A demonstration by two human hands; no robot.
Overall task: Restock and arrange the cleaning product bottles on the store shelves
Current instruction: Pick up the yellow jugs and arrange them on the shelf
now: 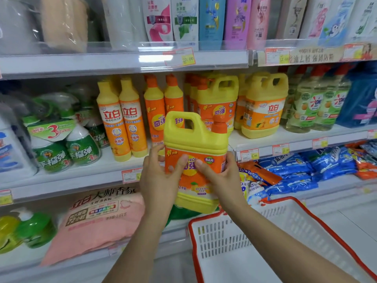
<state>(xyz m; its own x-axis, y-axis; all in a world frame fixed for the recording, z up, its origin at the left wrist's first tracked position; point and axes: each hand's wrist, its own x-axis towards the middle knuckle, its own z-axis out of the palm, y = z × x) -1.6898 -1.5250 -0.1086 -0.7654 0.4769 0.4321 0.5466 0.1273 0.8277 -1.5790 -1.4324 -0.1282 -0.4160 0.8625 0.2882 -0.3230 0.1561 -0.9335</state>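
Shelving yellow jug (195,144) | left hand (161,180), right hand (221,177) fingers (154,153) curled round it | next: likely seat beside twin jug (218,103), 1 o'clock

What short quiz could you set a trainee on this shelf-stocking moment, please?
1. True or false: the left hand and the right hand both grip the yellow jug.
2. The jug's cap is: A green, B orange, C white.
3. Fill in: the white basket sits on the person's ____ side.
Key: 1 true; 2 B; 3 right.
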